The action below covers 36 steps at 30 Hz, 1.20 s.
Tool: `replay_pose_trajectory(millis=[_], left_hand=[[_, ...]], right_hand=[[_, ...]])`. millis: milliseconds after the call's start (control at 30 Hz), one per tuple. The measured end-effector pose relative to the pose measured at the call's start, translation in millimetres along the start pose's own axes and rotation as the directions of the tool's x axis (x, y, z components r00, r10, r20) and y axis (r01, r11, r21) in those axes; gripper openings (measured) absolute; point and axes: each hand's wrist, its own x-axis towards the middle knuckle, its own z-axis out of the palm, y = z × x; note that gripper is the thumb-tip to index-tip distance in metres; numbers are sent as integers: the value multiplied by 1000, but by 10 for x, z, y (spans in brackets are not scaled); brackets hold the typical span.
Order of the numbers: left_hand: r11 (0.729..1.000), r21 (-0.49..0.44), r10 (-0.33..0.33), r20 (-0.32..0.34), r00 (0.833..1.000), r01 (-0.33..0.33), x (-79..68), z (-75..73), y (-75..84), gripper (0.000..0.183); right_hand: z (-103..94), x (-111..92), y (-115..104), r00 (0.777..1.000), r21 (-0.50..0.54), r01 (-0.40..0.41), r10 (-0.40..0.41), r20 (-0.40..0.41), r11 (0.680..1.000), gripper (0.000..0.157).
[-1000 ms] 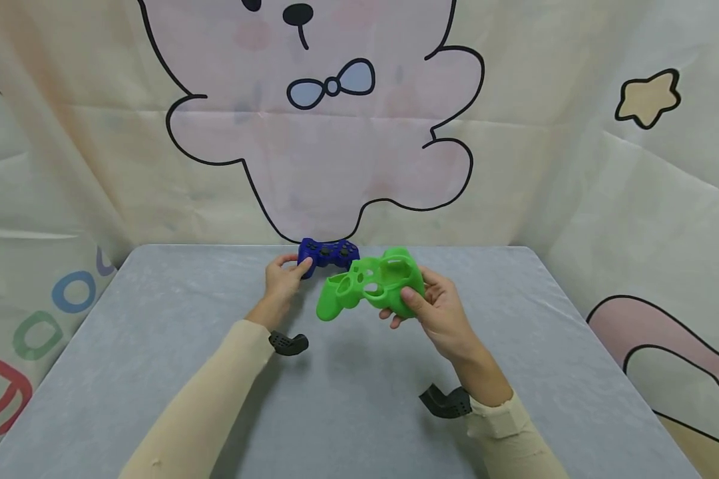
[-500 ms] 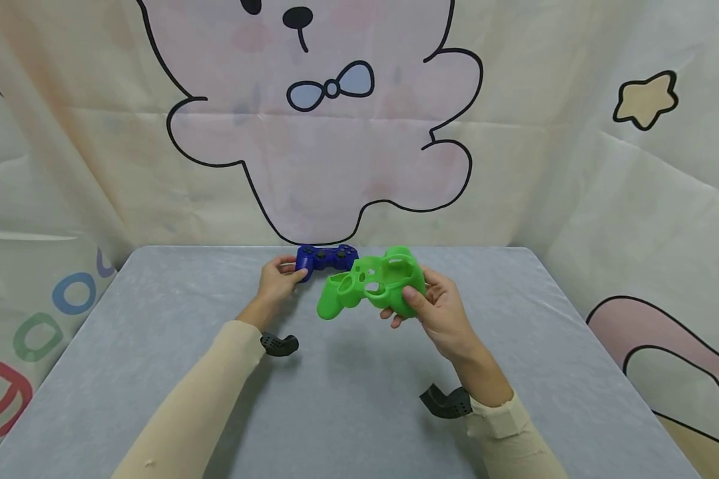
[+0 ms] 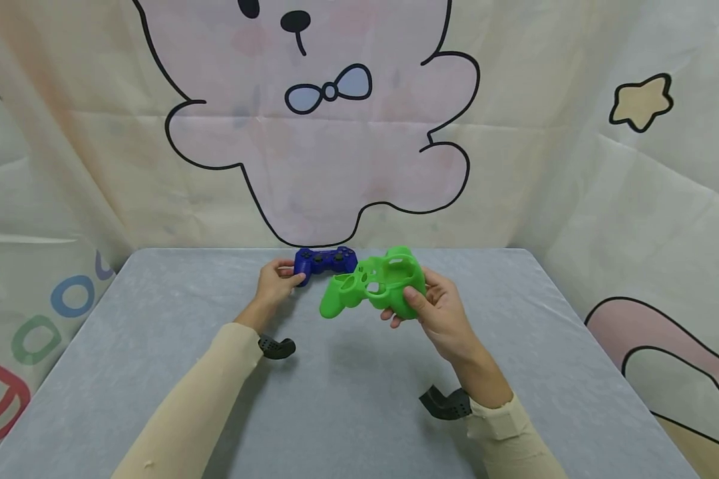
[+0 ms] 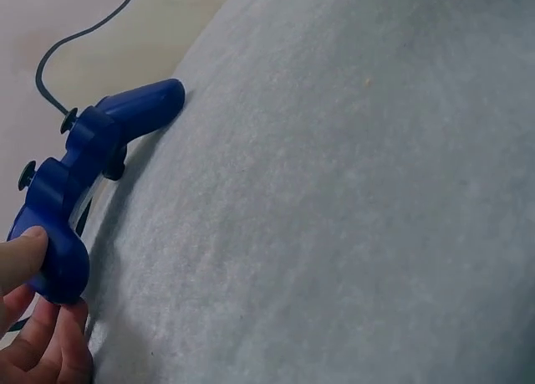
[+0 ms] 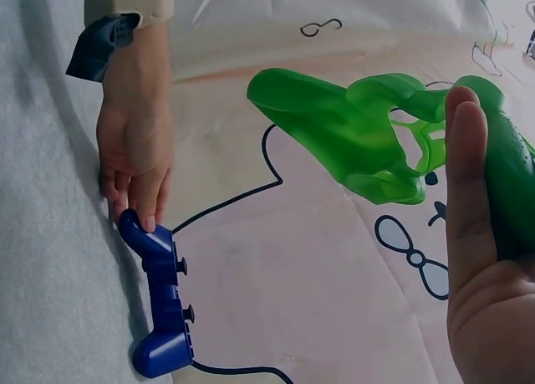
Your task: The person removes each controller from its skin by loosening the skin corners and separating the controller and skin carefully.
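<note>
At the far edge of the table, my left hand [image 3: 273, 286] pinches one grip of a blue game controller [image 3: 319, 262]. The thumb lies on top of that grip in the left wrist view, and the other fingers curl below it. The controller's two thumbsticks face up, and its far grip sits right at the cloth. My right hand [image 3: 440, 313] holds a green silicone controller cover [image 3: 389, 279] by its right end, the thumb across the front. Raised over the table, the cover shows its hollow inside and cut-out holes, and it overlaps the blue controller's right side slightly in the head view.
A light blue-grey cloth covers the table [image 3: 359, 399]. Right behind its far edge hangs a printed fabric backdrop [image 3: 335, 159], with more fabric at both sides. Each wrist wears a black camera mount [image 3: 446, 402].
My left hand has drawn the blue controller slightly nearer and lower, a little to the left. The right hand and the green cover have stayed nearly still.
</note>
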Motion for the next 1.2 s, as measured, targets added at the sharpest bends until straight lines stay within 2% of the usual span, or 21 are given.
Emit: replay_pose_trajectory(millis=[133, 300, 400, 633, 800, 867, 933, 1000, 1067, 1100, 1133, 1167, 1200], left_hand=[[999, 35, 22, -14, 1000, -21, -10, -8, -16, 43], [991, 126, 52, -26, 998, -49, -1, -14, -28, 41], [984, 162, 78, -17, 997, -74, 12, -24, -38, 41], [977, 181, 113, 14, 994, -113, 29, -73, -76, 41], [950, 286, 121, 43, 992, -128, 2, -88, -61, 42], [933, 336, 127, 26, 992, -128, -28, -89, -43, 41], [928, 350, 145, -28, 989, -126, -71, -82, -3, 38], [938, 318, 174, -96, 980, -136, -134, -68, 61, 34], [953, 245, 217, -137, 966, -180, -215, -44, 152, 28], [959, 187, 236, -118, 964, -212, -268, -29, 210, 26], [964, 126, 245, -67, 967, -235, -332, -15, 269, 27], [968, 57, 245, 11, 969, -245, -411, -4, 334, 29], [970, -13, 243, 112, 963, -243, -491, 6, 392, 33]], right_hand=[[7, 2, 6, 1000, 8, 5, -5, 6, 1000, 32], [12, 2, 7, 1000, 9, 8, -8, 6, 1000, 31], [14, 1, 8, 1000, 12, 9, -9, 7, 1000, 31], [13, 0, 14, 1000, 14, 2, -2, 1, 1000, 31], [6, -7, 25, 1000, 12, -3, 3, 5, 1000, 31], [4, -11, 30, 1000, 11, -2, 2, 7, 1000, 31], [3, -13, 35, 1000, 9, -4, 4, 7, 1000, 31], [4, -11, 38, 1000, 5, -7, 7, 7, 1000, 32], [8, -6, 38, 1000, 0, -15, 15, 6, 1000, 33], [11, -3, 38, 1000, -2, -21, 21, 4, 1000, 33], [12, 0, 38, 1000, -5, -24, 24, 4, 1000, 34], [12, 2, 39, 1000, -7, -28, 28, 3, 1000, 34], [12, 4, 41, 999, -8, -32, 32, 1, 999, 34]])
